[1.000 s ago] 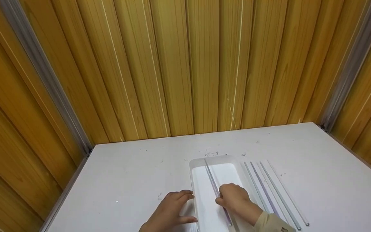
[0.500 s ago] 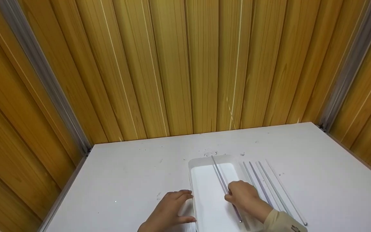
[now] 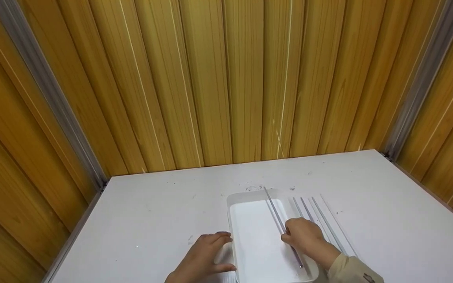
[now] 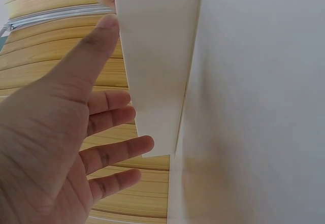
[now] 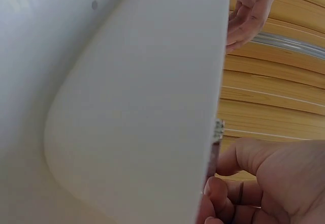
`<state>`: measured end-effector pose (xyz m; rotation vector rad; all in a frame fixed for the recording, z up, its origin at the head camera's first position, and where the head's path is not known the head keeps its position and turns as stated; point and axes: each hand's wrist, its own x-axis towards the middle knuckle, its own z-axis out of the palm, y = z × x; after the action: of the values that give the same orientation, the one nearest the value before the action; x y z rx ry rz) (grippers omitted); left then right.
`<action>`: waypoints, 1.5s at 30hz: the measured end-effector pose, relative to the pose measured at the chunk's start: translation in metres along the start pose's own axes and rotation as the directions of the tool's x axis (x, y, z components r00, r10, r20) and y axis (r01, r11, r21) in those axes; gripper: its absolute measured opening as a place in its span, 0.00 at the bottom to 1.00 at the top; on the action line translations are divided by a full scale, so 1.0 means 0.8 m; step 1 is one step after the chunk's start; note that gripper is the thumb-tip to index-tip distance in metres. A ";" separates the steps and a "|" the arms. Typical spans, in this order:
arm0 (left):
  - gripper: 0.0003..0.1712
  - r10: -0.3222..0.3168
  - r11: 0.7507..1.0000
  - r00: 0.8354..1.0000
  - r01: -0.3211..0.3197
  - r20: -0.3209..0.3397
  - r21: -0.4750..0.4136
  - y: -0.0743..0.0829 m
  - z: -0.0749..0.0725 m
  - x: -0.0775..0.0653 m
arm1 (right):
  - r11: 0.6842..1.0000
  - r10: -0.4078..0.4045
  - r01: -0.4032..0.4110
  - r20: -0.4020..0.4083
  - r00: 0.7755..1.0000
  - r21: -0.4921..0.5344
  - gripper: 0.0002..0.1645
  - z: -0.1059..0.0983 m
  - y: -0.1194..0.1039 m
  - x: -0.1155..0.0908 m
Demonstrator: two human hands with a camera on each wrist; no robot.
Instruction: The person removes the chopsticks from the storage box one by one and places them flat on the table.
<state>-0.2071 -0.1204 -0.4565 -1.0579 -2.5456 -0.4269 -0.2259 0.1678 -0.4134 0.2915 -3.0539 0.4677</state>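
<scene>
A long white tray stands on the table. My right hand pinches a thin purplish chopstick near its thicker end, over the tray's right side. The chopstick lies slantwise, its thin tip reaching the tray's far rim. In the right wrist view its silvery patterned end shows above the tray wall. My left hand is beside the tray's left wall, thumb and fingers spread. From the left wrist, its fingertips appear at the outer wall; firm contact cannot be told.
Several more chopsticks lie side by side on the table right of the tray, partly behind my right hand and sleeve. The white table has small dark marks near the tray's far end. Wood-patterned walls enclose it.
My right hand has moved right with the chopstick, from the tray's middle toward its right wall. The tip now reaches the far rim. My left hand stays in place beside the tray.
</scene>
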 end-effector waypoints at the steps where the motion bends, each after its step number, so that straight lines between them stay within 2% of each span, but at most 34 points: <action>1: 0.34 0.000 1.000 1.000 0.000 -0.001 0.002 0.000 0.000 0.000 | 1.000 0.003 -0.003 0.002 1.000 0.003 0.11 -0.001 0.001 0.000; 6: 0.34 0.006 1.000 1.000 -0.006 -0.010 -0.004 0.001 0.001 -0.002 | 1.000 0.009 -0.009 0.022 1.000 0.020 0.09 -0.005 0.009 -0.002; 12: 0.34 0.029 1.000 0.999 -0.029 -0.037 0.009 0.000 -0.001 -0.001 | 0.999 0.020 -0.020 0.006 1.000 0.031 0.11 -0.012 0.017 -0.002; 19: 0.34 0.023 1.000 1.000 -0.023 -0.012 0.016 0.001 -0.004 0.002 | 0.999 0.040 -0.040 0.010 0.999 0.031 0.14 -0.018 0.032 -0.005; 28: 0.35 0.013 1.000 1.000 -0.013 0.000 0.009 0.001 -0.005 0.002 | 0.998 0.056 -0.057 0.022 0.998 0.014 0.11 -0.025 0.057 -0.009; 45: 0.34 0.028 1.000 0.999 -0.028 -0.032 0.007 0.001 -0.003 0.001 | 0.997 0.078 -0.080 0.075 0.994 0.018 0.12 -0.026 0.095 -0.018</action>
<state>-0.2065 -0.1204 -0.4543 -1.0738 -2.4995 -0.4241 -0.2259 0.2477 -0.4166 0.1933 -3.1444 0.5050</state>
